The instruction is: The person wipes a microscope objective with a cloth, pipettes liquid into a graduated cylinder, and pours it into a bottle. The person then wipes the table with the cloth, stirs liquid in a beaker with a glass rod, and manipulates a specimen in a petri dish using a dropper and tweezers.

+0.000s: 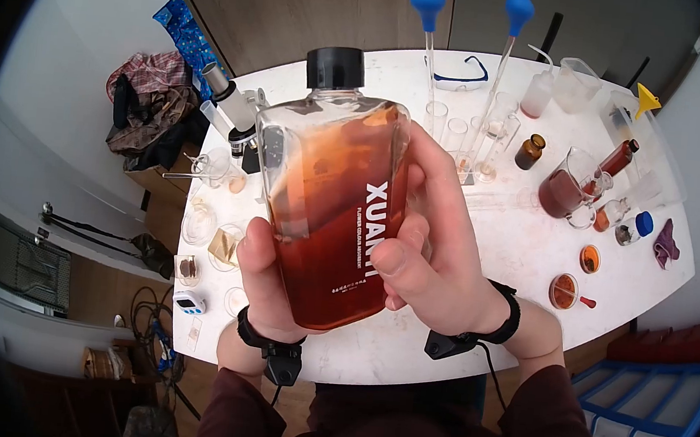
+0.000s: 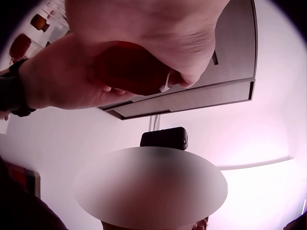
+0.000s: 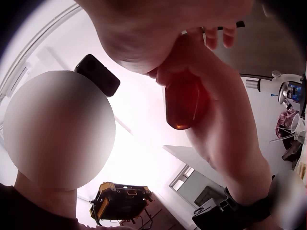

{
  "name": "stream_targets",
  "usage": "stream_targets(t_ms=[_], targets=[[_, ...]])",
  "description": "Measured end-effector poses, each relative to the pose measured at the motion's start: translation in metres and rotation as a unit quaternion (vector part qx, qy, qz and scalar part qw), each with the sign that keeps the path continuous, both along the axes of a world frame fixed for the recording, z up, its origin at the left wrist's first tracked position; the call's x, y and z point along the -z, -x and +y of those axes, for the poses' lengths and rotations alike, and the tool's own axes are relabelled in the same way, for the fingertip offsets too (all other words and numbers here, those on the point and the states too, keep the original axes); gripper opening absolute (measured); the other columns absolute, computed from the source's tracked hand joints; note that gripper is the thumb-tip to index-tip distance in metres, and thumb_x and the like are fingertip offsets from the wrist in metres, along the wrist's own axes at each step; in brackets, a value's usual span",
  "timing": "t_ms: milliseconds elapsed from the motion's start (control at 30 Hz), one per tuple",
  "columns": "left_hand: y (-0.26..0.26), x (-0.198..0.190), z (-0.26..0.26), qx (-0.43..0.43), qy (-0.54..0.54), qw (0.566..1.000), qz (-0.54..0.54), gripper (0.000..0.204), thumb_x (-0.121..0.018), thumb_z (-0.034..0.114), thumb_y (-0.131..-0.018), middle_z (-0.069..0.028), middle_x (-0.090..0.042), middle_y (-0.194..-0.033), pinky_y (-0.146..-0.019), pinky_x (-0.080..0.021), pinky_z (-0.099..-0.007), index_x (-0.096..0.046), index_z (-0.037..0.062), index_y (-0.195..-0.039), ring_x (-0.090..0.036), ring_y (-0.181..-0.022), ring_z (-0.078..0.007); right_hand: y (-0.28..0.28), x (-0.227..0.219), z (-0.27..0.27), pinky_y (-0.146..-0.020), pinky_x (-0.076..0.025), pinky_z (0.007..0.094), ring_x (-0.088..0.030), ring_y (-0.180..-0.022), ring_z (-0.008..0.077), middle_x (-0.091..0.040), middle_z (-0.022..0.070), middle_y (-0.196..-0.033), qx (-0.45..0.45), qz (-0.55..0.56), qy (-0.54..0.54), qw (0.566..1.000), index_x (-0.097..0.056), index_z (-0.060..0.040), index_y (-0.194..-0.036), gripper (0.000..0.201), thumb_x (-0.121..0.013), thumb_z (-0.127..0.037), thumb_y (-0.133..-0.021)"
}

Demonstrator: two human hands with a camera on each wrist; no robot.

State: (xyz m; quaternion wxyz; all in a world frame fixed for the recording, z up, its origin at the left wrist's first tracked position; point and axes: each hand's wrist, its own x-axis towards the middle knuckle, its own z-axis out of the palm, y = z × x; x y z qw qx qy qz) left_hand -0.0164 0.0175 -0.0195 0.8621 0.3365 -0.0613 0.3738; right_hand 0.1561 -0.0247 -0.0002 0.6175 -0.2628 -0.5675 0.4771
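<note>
A flat clear bottle [image 1: 322, 241] of red-brown liquid, with a black screw cap [image 1: 336, 68] and white lettering, is held up over the table, tilted slightly. My left hand [image 1: 269, 291] grips its lower left side, thumb along the edge; its other fingers are hidden behind. On the other side my right hand [image 1: 447, 257] holds the bottle's right edge, with the thumb near the lettering. The liquid stands higher on the right, and an amber film coats the glass above it. From beneath, the right wrist view shows the bottle's base [image 3: 182, 112] between both hands.
On the white table [image 1: 491, 333] behind the bottle stand glass cylinders with blue-bulb pipettes [image 1: 517, 15], a brown jar [image 1: 530, 152] and a beaker of red liquid [image 1: 565, 189]. Petri dishes [image 1: 564, 291] lie at right. A microscope [image 1: 230, 106] and a small timer [image 1: 188, 302] are at left.
</note>
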Motion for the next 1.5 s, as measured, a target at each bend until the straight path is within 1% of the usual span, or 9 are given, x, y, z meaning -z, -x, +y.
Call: stream_targets(t_ms=[133, 233, 300, 400, 533, 1033, 1100, 1333, 1500], targets=[[-0.005, 0.01, 0.006, -0.014, -0.005, 1.0, 0.02, 0.12, -0.038, 0.096, -0.088, -0.0198, -0.059, -0.144, -0.098, -0.056, -0.0429, -0.034, 0.0018, -0.163, -0.067, -0.117, -0.0274, 0.005, 0.016, 0.007, -0.118, -0.039, 0.0432, -0.045, -0.141, 0.0273, -0.048, 0.0205, -0.15, 0.08, -0.041, -0.112, 0.99, -0.018, 0.0043, -0.166, 0.087, -0.07, -0.014, -0.099], [-0.01, 0.007, 0.005, 0.015, -0.023, 1.0, 0.016, 0.122, -0.033, 0.098, -0.088, -0.0185, -0.06, -0.144, -0.1, -0.055, -0.0404, -0.036, 0.0021, -0.163, -0.065, -0.122, -0.0251, 0.003, 0.019, 0.008, -0.1, -0.051, 0.0317, -0.059, -0.118, 0.0167, -0.05, 0.0201, -0.146, 0.117, -0.087, -0.16, 0.976, -0.017, 0.0053, -0.166, 0.086, -0.069, -0.011, -0.099], [-0.016, -0.007, -0.008, -0.105, 0.1, 0.988, 0.046, 0.111, -0.04, 0.091, -0.091, -0.023, -0.058, -0.139, -0.081, -0.057, -0.0413, -0.039, 0.004, -0.16, -0.064, -0.102, -0.0289, 0.004, 0.018, 0.003, -0.074, -0.05, 0.0194, -0.058, -0.083, 0.0034, -0.056, 0.0178, -0.135, 0.085, -0.05, -0.087, 0.991, -0.015, 0.007, -0.165, 0.087, -0.069, -0.01, -0.098], [-0.018, -0.003, -0.005, -0.056, 0.047, 0.997, -0.021, 0.11, -0.038, 0.091, -0.092, -0.0258, -0.056, -0.145, -0.089, -0.06, -0.0448, -0.038, 0.0056, -0.161, -0.066, -0.111, -0.0326, 0.006, 0.024, 0.006, -0.058, -0.04, 0.0136, -0.043, -0.062, -0.0034, -0.06, 0.0146, -0.125, 0.102, -0.058, -0.132, 0.984, -0.014, 0.0076, -0.165, 0.087, -0.068, -0.01, -0.099], [-0.021, -0.013, -0.004, -0.031, 0.014, 0.999, 0.019, 0.143, -0.035, 0.109, -0.073, -0.0182, -0.067, -0.12, -0.096, -0.055, -0.0347, -0.04, -0.0074, -0.156, -0.068, -0.108, -0.0232, 0.006, 0.024, 0.009, -0.059, -0.04, 0.0146, -0.044, -0.062, -0.0026, -0.059, 0.0136, -0.122, 0.115, -0.066, -0.136, 0.982, -0.015, 0.0077, -0.165, 0.086, -0.067, -0.012, -0.099], [-0.021, -0.013, -0.005, -0.038, -0.011, 0.999, 0.0, 0.138, -0.034, 0.105, -0.079, -0.0166, -0.067, -0.124, -0.103, -0.053, -0.0355, -0.038, -0.0079, -0.157, -0.068, -0.114, -0.0225, 0.004, 0.025, 0.009, -0.065, -0.045, 0.0191, -0.046, -0.065, 0.0001, -0.061, 0.008, -0.106, 0.128, -0.085, -0.159, 0.975, -0.017, 0.0084, -0.164, 0.081, -0.063, -0.016, -0.101], [-0.019, -0.003, -0.002, -0.047, -0.013, 0.999, -0.018, 0.121, -0.036, 0.096, -0.087, -0.0192, -0.06, -0.138, -0.101, -0.056, -0.0429, -0.037, 0.0012, -0.161, -0.066, -0.116, -0.028, 0.002, 0.024, 0.007, -0.109, -0.044, 0.0342, -0.056, -0.122, 0.0191, -0.052, 0.0229, -0.146, 0.102, -0.091, -0.117, 0.984, -0.013, 0.0118, -0.164, 0.086, -0.06, -0.025, -0.103], [-0.021, 0.003, 0.002, -0.025, -0.019, 0.996, -0.079, 0.102, -0.041, 0.085, -0.095, -0.023, -0.049, -0.157, -0.109, -0.054, -0.0524, -0.034, 0.0126, -0.166, -0.061, -0.131, -0.0364, 0.0, 0.028, 0.013, -0.082, -0.043, 0.0187, -0.046, -0.083, 0.0034, -0.058, 0.0179, -0.136, 0.106, -0.095, -0.167, 0.976, -0.014, 0.0111, -0.164, 0.085, -0.063, -0.021, -0.102], [-0.024, 0.002, 0.001, -0.013, 0.003, 0.995, -0.094, 0.102, -0.041, 0.085, -0.095, -0.0229, -0.046, -0.159, -0.112, -0.051, -0.0547, -0.033, 0.0143, -0.166, -0.058, -0.135, -0.0378, -0.002, 0.025, 0.01, -0.077, -0.041, 0.0185, -0.044, -0.081, 0.0038, -0.056, 0.0114, -0.12, 0.112, -0.115, -0.148, 0.976, -0.016, 0.011, -0.164, 0.087, -0.064, -0.021, -0.1]])
